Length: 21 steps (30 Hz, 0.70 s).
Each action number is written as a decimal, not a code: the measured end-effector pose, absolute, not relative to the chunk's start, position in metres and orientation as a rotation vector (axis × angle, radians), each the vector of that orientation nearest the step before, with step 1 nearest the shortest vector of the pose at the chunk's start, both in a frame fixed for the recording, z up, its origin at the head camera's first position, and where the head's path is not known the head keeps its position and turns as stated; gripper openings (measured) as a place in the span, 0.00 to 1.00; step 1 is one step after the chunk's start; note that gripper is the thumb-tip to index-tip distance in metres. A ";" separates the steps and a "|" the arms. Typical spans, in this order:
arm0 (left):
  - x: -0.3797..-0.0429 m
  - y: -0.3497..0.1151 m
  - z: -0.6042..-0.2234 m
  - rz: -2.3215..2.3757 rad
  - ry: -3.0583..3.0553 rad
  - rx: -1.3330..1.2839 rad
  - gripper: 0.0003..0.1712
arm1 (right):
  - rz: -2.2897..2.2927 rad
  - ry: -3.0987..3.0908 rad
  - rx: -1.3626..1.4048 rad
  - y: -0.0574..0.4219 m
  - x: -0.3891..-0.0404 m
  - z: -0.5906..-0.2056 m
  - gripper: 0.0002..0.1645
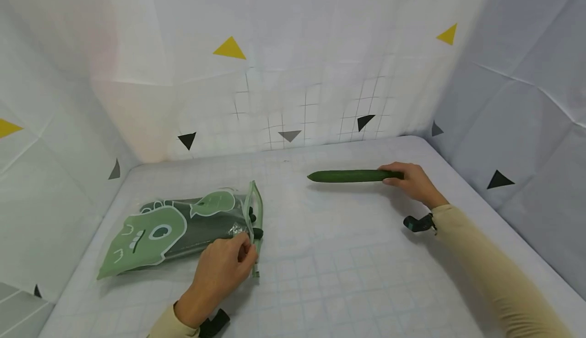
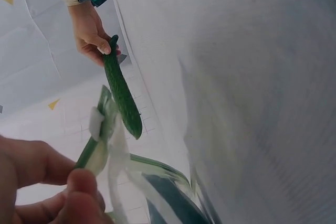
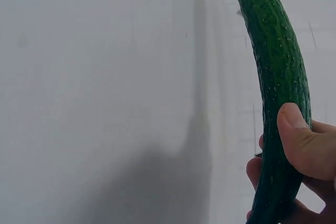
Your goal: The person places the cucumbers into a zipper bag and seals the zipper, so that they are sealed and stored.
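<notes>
A long green cucumber [image 1: 350,176] is gripped near its right end by my right hand [image 1: 414,181], held above the table and pointing left. In the right wrist view, the thumb and fingers wrap round the bumpy, slightly curved cucumber [image 3: 275,72]. A zip bag [image 1: 201,221], clear with green cartoon prints, lies on the left with dark green things inside. Its mouth faces right and stands partly open. My left hand [image 1: 224,267] pinches the near edge of that mouth; the left wrist view shows thumb and fingers on the green zip strip [image 2: 86,153] with its white slider.
A white cloth with a faint grid covers the table [image 1: 339,267]. White sheets with yellow, black and grey triangles hang at the back and both sides. Each wrist wears a dark strap device, one [image 1: 418,223] showing beside the right sleeve.
</notes>
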<state>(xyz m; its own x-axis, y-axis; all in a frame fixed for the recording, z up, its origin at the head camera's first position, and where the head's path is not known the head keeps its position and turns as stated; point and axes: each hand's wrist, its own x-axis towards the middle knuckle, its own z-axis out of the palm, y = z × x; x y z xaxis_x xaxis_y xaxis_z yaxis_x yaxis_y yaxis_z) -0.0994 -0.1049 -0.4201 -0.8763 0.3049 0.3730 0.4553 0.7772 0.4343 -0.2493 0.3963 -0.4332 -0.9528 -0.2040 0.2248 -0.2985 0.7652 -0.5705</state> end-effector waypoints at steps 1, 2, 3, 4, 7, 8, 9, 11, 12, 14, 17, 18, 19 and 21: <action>-0.099 -0.105 -0.420 -0.763 -2.689 -0.589 0.20 | 0.952 -2.805 0.409 0.392 -0.249 -0.433 0.23; -0.099 -0.105 -0.420 -0.761 -2.689 -0.589 0.20 | 0.960 -2.798 0.417 0.389 -0.249 -0.432 0.23; -0.099 -0.105 -0.420 -0.760 -2.688 -0.589 0.20 | 0.966 -2.794 0.421 0.385 -0.249 -0.431 0.23; -0.099 -0.105 -0.420 -0.758 -2.685 -0.590 0.20 | 0.974 -2.786 0.429 0.381 -0.248 -0.430 0.23; -0.100 -0.104 -0.420 -0.751 -2.670 -0.595 0.20 | 0.985 -2.756 0.449 0.371 -0.248 -0.429 0.23; -0.100 -0.104 -0.419 -0.750 -2.665 -0.598 0.20 | 0.989 -2.746 0.454 0.367 -0.248 -0.429 0.23; -0.100 -0.103 -0.419 -0.750 -2.661 -0.599 0.20 | 0.991 -2.738 0.458 0.364 -0.248 -0.429 0.23; -0.100 -0.103 -0.419 -0.749 -2.657 -0.597 0.20 | 1.008 -2.725 0.465 0.357 -0.248 -0.428 0.22; -0.099 -0.103 -0.419 -0.749 -2.657 -0.597 0.20 | 1.017 -2.723 0.466 0.353 -0.247 -0.427 0.22; -0.099 -0.103 -0.419 -0.747 -2.662 -0.594 0.20 | 1.024 -2.722 0.478 0.347 -0.247 -0.425 0.22; -0.099 -0.104 -0.420 -0.745 -2.668 -0.594 0.20 | 1.033 -2.718 0.495 0.337 -0.245 -0.423 0.22; -0.098 -0.104 -0.420 -0.746 -2.668 -0.596 0.20 | 1.037 -2.715 0.497 0.334 -0.246 -0.423 0.22; -0.098 -0.104 -0.420 -0.746 -2.666 -0.597 0.20 | 1.039 -2.710 0.503 0.331 -0.245 -0.423 0.22; -0.099 -0.104 -0.420 -0.748 -2.661 -0.601 0.20 | 1.050 -2.705 0.511 0.325 -0.245 -0.423 0.22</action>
